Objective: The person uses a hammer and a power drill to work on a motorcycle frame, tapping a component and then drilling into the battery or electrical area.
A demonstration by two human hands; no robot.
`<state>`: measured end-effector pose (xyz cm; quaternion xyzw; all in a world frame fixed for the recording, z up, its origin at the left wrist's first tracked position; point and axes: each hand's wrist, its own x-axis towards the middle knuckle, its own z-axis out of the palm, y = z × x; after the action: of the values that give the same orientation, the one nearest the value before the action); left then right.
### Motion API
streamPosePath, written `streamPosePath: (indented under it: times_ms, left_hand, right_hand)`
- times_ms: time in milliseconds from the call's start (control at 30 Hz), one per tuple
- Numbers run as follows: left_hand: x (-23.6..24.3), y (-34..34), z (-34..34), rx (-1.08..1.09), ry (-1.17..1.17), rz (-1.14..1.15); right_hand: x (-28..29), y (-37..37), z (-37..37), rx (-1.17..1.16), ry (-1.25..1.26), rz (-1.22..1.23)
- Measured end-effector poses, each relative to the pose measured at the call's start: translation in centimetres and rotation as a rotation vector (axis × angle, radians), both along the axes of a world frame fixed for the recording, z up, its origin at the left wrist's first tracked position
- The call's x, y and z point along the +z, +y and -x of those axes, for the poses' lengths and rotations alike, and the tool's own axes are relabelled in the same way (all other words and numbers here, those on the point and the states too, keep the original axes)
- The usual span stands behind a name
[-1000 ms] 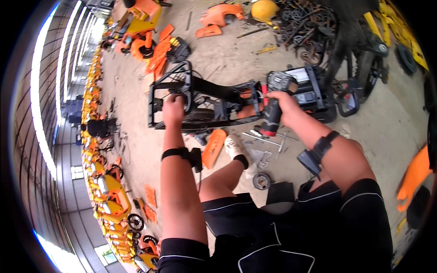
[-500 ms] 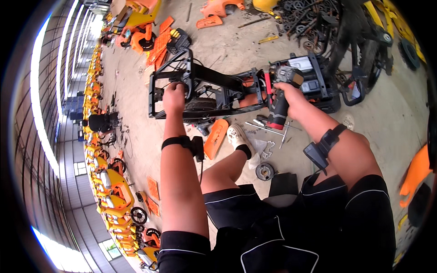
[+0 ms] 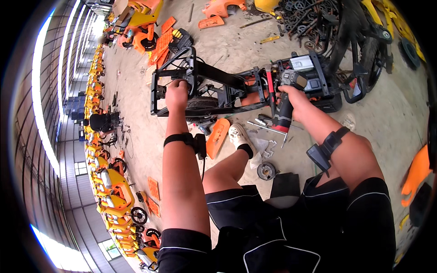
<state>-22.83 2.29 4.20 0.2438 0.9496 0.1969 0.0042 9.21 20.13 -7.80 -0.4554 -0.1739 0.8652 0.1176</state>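
A black vehicle frame [image 3: 218, 78] lies across the floor in front of me, with a tyre [image 3: 203, 103] at its near left side. My left hand [image 3: 176, 94] is closed around a part at the frame's left end; the gripped part is mostly hidden by the fingers. In my right hand [image 3: 291, 94] is a cordless impact wrench [image 3: 283, 113], with a grey head, black handle and red base. Its head is over the frame's right part, beside a red bar [image 3: 270, 83]. A black box-like section [image 3: 313, 84] sits just right of the tool.
Near my feet lie an orange panel [image 3: 218, 138], another power tool [image 3: 206, 127], metal rods [image 3: 268, 127] and a round hub [image 3: 266, 171]. Dark metal parts [image 3: 302, 22] are piled at the back right. Yellow vehicles [image 3: 111, 186] line the left; a black stool [image 3: 101, 122] stands nearer.
My right hand and the impact wrench have shifted slightly right and nearer to me. The left hand keeps its grip on the frame's left end. The whole view has moved a little.
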Motion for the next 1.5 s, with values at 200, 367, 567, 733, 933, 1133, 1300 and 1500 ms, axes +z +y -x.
streamPosePath:
  times_ms: [200, 367, 567, 733, 933, 1133, 1300, 1500]
  left_hand:
    - [0.2, 0.0, -0.3, 0.016, 0.041, 0.04]
    - [1.0, -0.2, -1.1, 0.047, 0.034, 0.034]
    - [1.0, 0.0, -1.5, 0.058, 0.02, 0.048]
    - [0.9, -0.1, -1.5, 0.079, 0.004, 0.053]
    - [1.2, 0.1, -1.8, 0.07, 0.035, 0.04]
    - [1.4, -0.2, -1.7, 0.062, 0.017, 0.046]
    - [1.8, 0.1, -2.2, 0.067, -0.006, 0.041]
    - [1.9, 0.1, -2.4, 0.079, 0.012, 0.058]
  right_hand:
    - [0.3, -0.2, -0.1, -0.014, 0.014, 0.004]
    - [1.7, -0.1, 0.1, 0.002, -0.034, -0.065]
    - [0.9, -0.2, 0.4, -0.031, -0.04, -0.075]
    - [2.4, -0.3, 0.5, -0.063, -0.013, -0.088]
    - [2.9, -0.2, 0.7, -0.036, -0.034, -0.108]
    - [2.2, -0.3, 1.0, -0.029, -0.007, -0.126]
    - [2.4, -0.1, 1.0, 0.003, -0.011, -0.11]
    - [2.3, -0.5, 1.1, 0.019, -0.003, -0.155]
